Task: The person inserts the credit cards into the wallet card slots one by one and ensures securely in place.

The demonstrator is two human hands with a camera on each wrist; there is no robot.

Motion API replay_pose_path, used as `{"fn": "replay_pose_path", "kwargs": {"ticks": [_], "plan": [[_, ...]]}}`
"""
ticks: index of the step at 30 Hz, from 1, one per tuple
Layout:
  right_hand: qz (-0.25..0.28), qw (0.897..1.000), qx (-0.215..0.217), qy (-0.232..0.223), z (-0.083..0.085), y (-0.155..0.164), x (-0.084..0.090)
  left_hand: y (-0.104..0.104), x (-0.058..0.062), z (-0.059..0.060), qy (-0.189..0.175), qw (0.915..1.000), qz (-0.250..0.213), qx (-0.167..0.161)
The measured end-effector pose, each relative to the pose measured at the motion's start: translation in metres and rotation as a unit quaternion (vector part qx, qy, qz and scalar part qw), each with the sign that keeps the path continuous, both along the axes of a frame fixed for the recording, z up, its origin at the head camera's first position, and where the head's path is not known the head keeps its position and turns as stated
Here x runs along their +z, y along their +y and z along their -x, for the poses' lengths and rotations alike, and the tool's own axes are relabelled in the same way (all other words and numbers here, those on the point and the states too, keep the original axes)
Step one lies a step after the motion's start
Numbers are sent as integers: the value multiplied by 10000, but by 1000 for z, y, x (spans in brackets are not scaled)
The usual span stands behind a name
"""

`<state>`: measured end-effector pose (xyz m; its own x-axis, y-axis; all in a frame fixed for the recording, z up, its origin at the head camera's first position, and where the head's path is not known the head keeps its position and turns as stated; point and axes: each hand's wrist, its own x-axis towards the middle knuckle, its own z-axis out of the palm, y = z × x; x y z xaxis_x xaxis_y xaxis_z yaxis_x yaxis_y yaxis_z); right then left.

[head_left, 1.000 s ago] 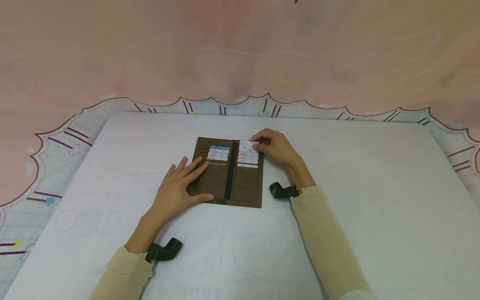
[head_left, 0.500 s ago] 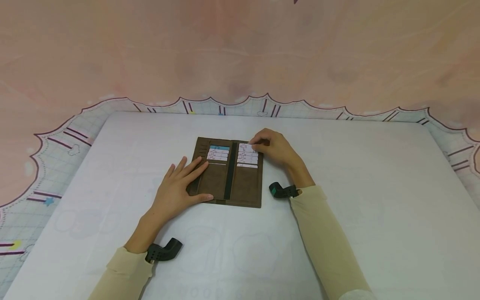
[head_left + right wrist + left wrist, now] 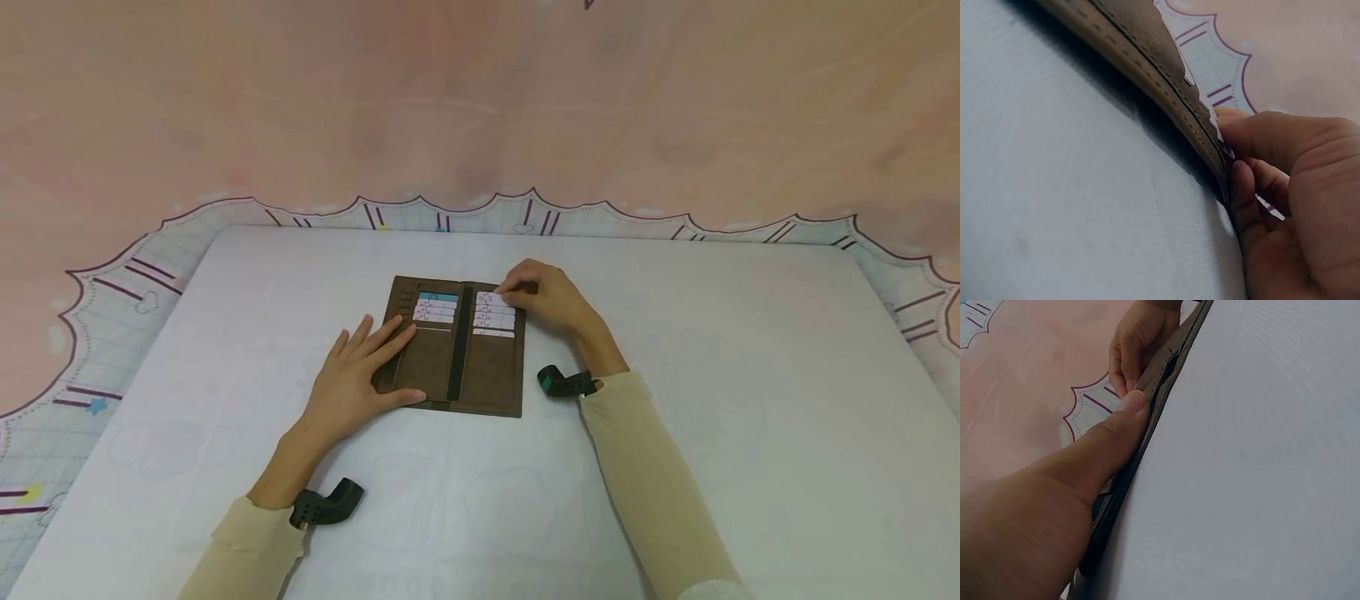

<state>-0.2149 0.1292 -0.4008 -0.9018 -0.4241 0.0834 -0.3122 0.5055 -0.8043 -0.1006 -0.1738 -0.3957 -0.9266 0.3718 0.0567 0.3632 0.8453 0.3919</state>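
A brown wallet (image 3: 491, 375) lies open on the white table, with white cards (image 3: 495, 321) stacked in its right slots and more cards (image 3: 437, 310) in its left slots. My left hand (image 3: 358, 371) lies flat on the wallet's left half, fingers straight and thumb at the near edge. In the left wrist view the left thumb (image 3: 1107, 447) presses on the wallet's edge (image 3: 1163, 372). My right hand (image 3: 517, 292) pinches the top card (image 3: 486, 297) of the right column at the wallet's far right corner. The right wrist view shows curled fingers (image 3: 1285, 169) at the wallet's rim (image 3: 1147, 56), on the card (image 3: 1216, 128).
The white table (image 3: 750, 375) extends broadly on all sides of the wallet. A pink patterned cloth (image 3: 120, 283) with a scalloped border surrounds the table. Black wrist mounts (image 3: 326, 504) sit at both cuffs.
The top right card has slid lower into its slot, level with the others. My right hand moved slightly toward me with it. The left hand stayed put.
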Motion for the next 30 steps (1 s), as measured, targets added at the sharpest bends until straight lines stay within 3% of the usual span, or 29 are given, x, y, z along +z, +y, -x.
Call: {"fn": "replay_pose_path", "kwargs": {"ticks": [18, 30], "plan": [[-90, 9998, 185, 54, -1, 0, 1, 0, 0, 0, 7, 10000, 14, 5], [-154, 9999, 68, 17, -2, -1, 1, 1, 0, -1, 39, 10000, -38, 5]]}}
